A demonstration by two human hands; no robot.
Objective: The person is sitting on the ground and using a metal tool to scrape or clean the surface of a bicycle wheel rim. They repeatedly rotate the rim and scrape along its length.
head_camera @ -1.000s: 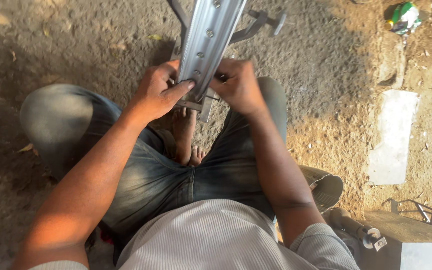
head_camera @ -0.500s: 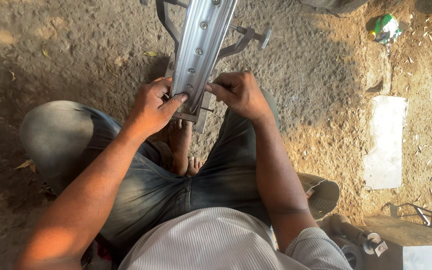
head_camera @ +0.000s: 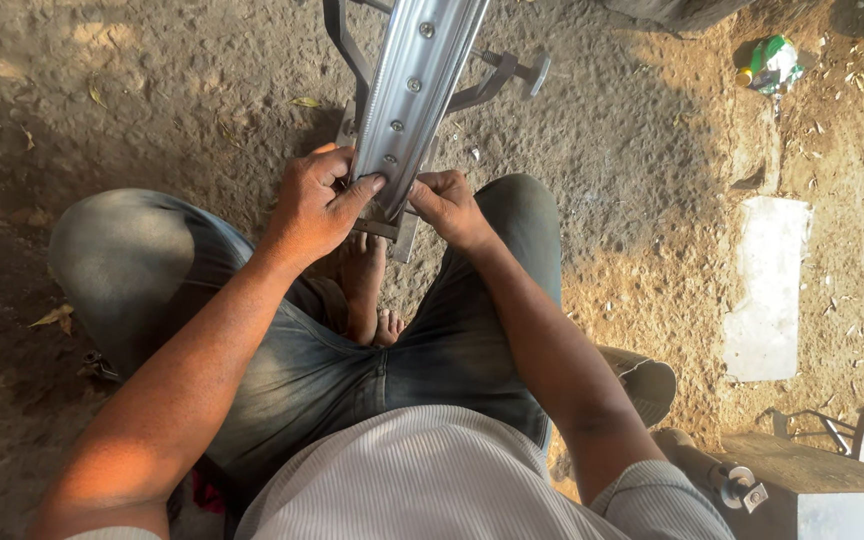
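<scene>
Here you are sitting cross-legged on the bare dirt ground [head_camera: 152,90], and both your hands are working at the near end of a long grey metal rim [head_camera: 414,95] with a row of round holes along its channel. Your left hand [head_camera: 314,212] is gripping the rim's left edge, its fingers curled round the side and the thumb [head_camera: 360,190] pressing across the inner face. Your right hand [head_camera: 449,208] is closing on the right edge just opposite, fingers bent tight against the metal; what they are pinching there is too hidden to tell. The rim is running away from you toward the top of the view, sitting in a dark metal stand [head_camera: 482,85] whose arms are showing on both sides of it, and its near end is lying just above your bare foot [head_camera: 362,290], between your knees. Well apart on the right, a pale flat slab [head_camera: 767,290] is lying on the dirt, and a crumpled green wrapper [head_camera: 774,60] is resting near the upper corner.
</scene>
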